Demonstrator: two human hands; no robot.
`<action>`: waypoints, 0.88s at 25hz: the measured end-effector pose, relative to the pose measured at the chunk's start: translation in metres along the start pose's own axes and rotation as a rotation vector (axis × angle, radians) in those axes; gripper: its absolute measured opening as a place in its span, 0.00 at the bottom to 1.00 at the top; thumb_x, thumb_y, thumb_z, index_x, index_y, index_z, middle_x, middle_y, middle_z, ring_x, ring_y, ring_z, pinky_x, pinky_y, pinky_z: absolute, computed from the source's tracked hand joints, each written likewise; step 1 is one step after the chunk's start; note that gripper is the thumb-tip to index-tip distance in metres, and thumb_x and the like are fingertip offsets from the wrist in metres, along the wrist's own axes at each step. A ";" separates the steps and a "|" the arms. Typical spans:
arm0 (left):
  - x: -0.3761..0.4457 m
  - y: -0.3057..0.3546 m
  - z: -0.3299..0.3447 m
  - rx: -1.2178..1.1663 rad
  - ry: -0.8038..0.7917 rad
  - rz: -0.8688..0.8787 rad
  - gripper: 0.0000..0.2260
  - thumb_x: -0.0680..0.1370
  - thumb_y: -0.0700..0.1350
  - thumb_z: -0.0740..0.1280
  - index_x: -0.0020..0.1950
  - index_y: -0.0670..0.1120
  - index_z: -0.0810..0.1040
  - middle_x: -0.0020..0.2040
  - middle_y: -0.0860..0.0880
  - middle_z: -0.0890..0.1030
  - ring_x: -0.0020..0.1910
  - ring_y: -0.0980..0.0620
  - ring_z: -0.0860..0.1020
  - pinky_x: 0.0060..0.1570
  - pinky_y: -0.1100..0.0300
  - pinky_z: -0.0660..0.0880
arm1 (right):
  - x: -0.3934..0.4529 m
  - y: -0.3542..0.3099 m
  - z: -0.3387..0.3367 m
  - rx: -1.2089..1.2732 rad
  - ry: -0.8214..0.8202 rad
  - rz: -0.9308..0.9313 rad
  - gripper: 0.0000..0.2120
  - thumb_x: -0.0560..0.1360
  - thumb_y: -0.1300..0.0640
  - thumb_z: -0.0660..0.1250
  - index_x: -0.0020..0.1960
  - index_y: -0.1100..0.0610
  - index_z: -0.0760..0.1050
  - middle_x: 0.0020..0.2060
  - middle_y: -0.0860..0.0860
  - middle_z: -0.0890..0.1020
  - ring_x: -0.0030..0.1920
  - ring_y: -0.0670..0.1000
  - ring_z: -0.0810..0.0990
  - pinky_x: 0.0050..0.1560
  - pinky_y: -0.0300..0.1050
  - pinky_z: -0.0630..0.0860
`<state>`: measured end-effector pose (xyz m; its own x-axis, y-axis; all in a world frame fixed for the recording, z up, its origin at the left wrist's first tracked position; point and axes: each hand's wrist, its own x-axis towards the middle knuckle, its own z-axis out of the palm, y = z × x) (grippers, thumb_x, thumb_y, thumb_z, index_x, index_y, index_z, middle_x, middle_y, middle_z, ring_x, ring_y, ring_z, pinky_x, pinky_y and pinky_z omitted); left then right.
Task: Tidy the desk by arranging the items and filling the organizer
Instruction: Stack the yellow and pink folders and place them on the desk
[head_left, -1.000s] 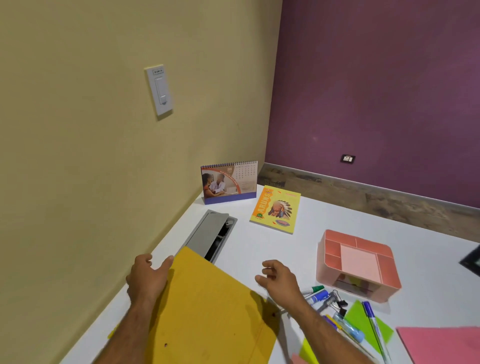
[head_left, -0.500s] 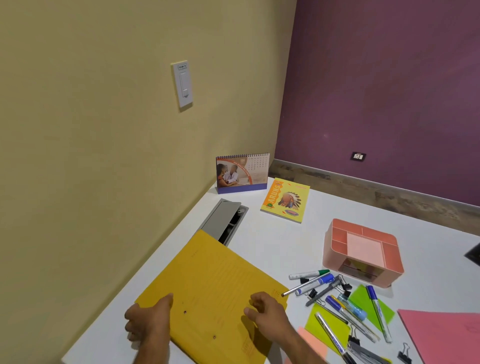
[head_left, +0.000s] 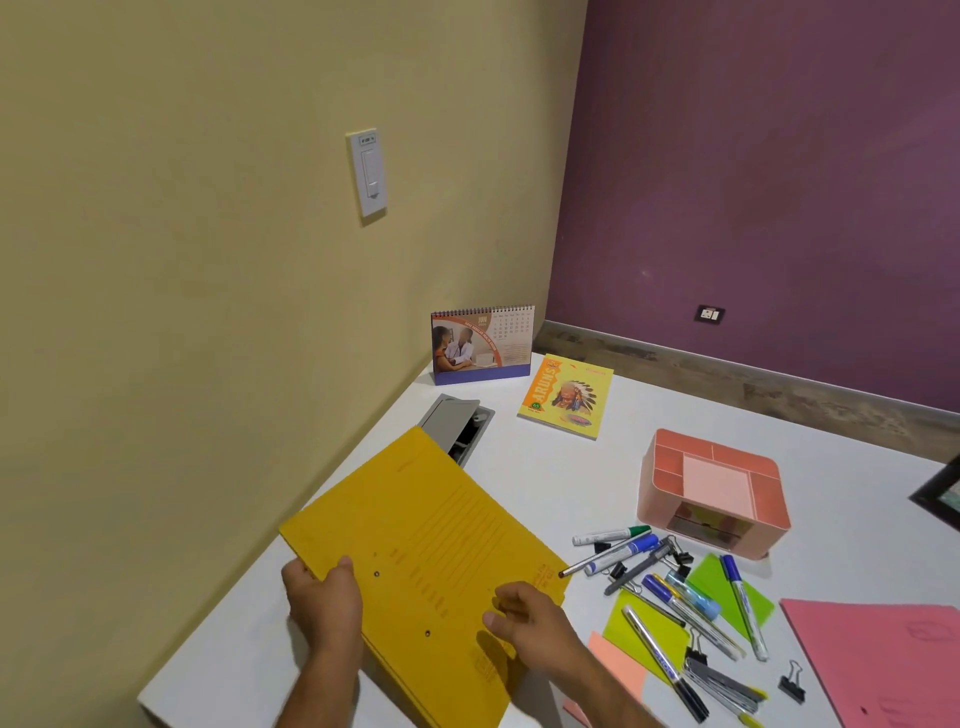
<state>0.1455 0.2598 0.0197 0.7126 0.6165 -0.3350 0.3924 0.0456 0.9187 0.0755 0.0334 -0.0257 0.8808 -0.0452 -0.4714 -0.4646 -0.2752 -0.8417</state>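
A yellow folder (head_left: 431, 530) lies slanted on the white desk (head_left: 545, 478), near the left wall. My left hand (head_left: 324, 605) grips its near left edge, thumb on top. My right hand (head_left: 530, 626) holds the near right part with curled fingers on the cover. The pink organizer (head_left: 649, 488) stands to the right with nothing showing in its top compartments. Several markers (head_left: 623, 553), pens, binder clips (head_left: 792, 680) and green sticky notes (head_left: 711, 577) lie scattered in front of it.
A desk calendar (head_left: 480, 345) stands in the far corner, with a yellow notebook (head_left: 566, 395) beside it. A grey cable hatch (head_left: 452, 423) stands open at the folder's far end. A pink folder (head_left: 883, 665) lies near right; a dark picture frame (head_left: 940, 493) pokes in at the right edge.
Both hands slid from the folder's far end back to its near end and took hold of it. The folder turned a little and lies farther out on the desk.
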 end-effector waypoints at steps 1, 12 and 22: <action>-0.004 0.008 0.002 -0.008 -0.005 0.061 0.13 0.77 0.37 0.67 0.60 0.44 0.72 0.55 0.43 0.79 0.50 0.38 0.77 0.53 0.43 0.76 | -0.002 -0.002 -0.003 0.034 0.015 -0.015 0.21 0.73 0.49 0.72 0.63 0.51 0.72 0.63 0.50 0.76 0.63 0.49 0.75 0.63 0.44 0.73; -0.039 0.102 0.021 -0.003 -0.292 0.476 0.14 0.77 0.36 0.68 0.60 0.49 0.76 0.51 0.49 0.82 0.46 0.48 0.80 0.46 0.55 0.76 | -0.027 -0.024 -0.069 0.171 0.438 -0.180 0.33 0.71 0.50 0.75 0.71 0.49 0.64 0.63 0.44 0.70 0.64 0.48 0.69 0.62 0.50 0.71; -0.089 0.089 0.084 -0.075 -0.702 0.239 0.12 0.79 0.35 0.66 0.53 0.52 0.76 0.49 0.50 0.82 0.44 0.48 0.82 0.42 0.54 0.78 | -0.074 0.025 -0.153 0.542 0.145 -0.090 0.27 0.64 0.55 0.78 0.61 0.60 0.78 0.55 0.60 0.84 0.55 0.63 0.82 0.60 0.67 0.74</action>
<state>0.1657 0.1428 0.1141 0.9872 -0.0300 -0.1564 0.1576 0.0427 0.9866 0.0127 -0.1170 0.0286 0.9048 -0.1859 -0.3832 -0.3344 0.2470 -0.9095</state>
